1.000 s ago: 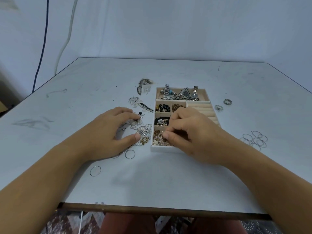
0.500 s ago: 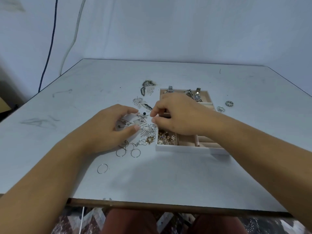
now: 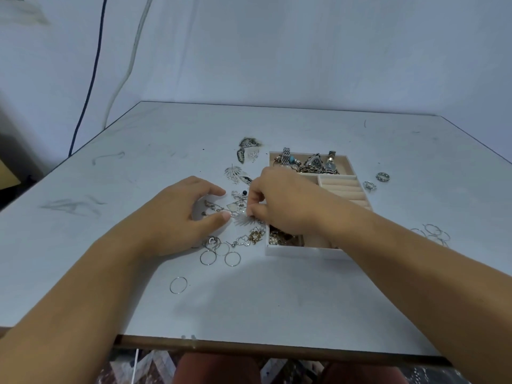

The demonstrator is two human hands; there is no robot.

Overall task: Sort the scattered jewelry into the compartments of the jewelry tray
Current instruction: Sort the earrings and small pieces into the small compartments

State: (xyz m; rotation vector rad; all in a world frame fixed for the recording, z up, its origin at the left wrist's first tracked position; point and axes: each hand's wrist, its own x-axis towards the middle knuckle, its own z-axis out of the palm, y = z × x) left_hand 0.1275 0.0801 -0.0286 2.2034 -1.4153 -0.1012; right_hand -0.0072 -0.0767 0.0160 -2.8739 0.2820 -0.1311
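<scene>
A beige jewelry tray [image 3: 336,249] sits at the table's centre right, with watches and chains in its far compartment and pearl pieces in the near left one. A pile of silver earrings and pendants [image 3: 238,206] lies just left of it. My left hand [image 3: 180,217] rests curved on the table around the pile's left side, thumb beside a fan-shaped silver earring [image 3: 245,221]. My right hand [image 3: 282,203] reaches over the tray's left edge, and its curled fingertips pinch at the pile by that earring. What they pinch is too small to make out.
Thin hoop rings [image 3: 221,253] lie near the pile, with one hoop [image 3: 178,285] nearer me. Two silver rings [image 3: 376,180] sit right of the tray, more hoops [image 3: 433,234] at far right. Leaf-shaped pendants [image 3: 246,151] lie behind the pile. The table's front edge [image 3: 249,346] is close.
My right hand has moved from the tray's near left compartment leftward to the loose pile on the table. My left hand has stayed by the pile.
</scene>
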